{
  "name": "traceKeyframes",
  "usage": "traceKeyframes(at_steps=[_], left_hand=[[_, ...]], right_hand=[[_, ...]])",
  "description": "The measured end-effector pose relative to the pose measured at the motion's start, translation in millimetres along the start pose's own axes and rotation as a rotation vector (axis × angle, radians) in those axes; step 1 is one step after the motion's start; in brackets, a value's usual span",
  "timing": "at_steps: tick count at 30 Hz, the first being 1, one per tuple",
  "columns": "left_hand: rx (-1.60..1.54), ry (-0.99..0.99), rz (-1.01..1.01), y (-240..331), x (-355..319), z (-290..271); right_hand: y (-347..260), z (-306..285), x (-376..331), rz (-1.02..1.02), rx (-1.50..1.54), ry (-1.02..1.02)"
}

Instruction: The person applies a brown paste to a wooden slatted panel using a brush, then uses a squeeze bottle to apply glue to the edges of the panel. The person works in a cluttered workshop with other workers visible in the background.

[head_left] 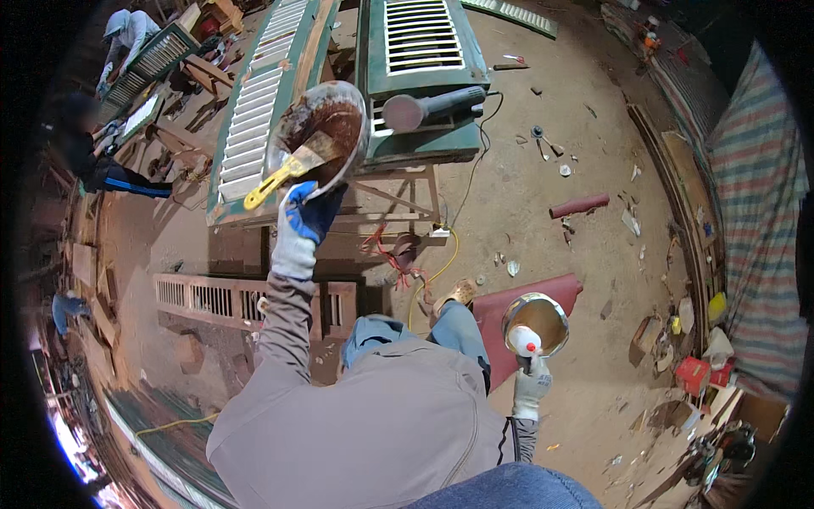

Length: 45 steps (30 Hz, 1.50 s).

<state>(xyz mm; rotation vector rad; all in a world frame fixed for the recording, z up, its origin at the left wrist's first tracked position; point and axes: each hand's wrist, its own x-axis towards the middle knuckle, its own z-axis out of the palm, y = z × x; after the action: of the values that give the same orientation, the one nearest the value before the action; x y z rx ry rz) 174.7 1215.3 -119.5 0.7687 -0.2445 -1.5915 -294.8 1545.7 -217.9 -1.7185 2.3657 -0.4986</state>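
My left hand (307, 216), in a white and blue work glove, is closed on the near rim of a metal bowl (359, 140) smeared inside with brown paste. A putty knife (284, 172) with a yellow handle lies across that bowl, its blade in the paste. My right hand (532, 386), in a pale glove, grips a white bottle (523, 338) with a red tip. The bottle overlaps the near edge of an open round can (555, 318); whether they touch, I cannot tell. A power sander (432, 108) rests on the green shutter (424, 81) ahead.
Another green louvred shutter (254, 110) lies left of the first on a trestle. Red and yellow cords (441, 270) run over the floor. A red sheet (500, 310) lies by my leg. People (131, 34) work at far left. A striped tarp (757, 220) hangs right.
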Motion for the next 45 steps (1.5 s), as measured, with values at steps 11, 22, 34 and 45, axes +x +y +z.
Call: traceKeyframes(at_steps=[11,22,34,45], left_hand=[[-0.183,0.105,0.021,-87,165,148],[-0.101,0.207,0.372,-138,365,158],[-0.44,0.447,0.457,-208,411,201],[1.764,1.13,0.547,-279,511,317]], right_hand=[[91,-37,308,-0.277,0.125,0.058],[17,-19,544,-0.592,0.178,0.041],[-136,1,887,-0.953,0.138,-0.182],[-346,126,1123,-1.431,0.171,-0.33]])
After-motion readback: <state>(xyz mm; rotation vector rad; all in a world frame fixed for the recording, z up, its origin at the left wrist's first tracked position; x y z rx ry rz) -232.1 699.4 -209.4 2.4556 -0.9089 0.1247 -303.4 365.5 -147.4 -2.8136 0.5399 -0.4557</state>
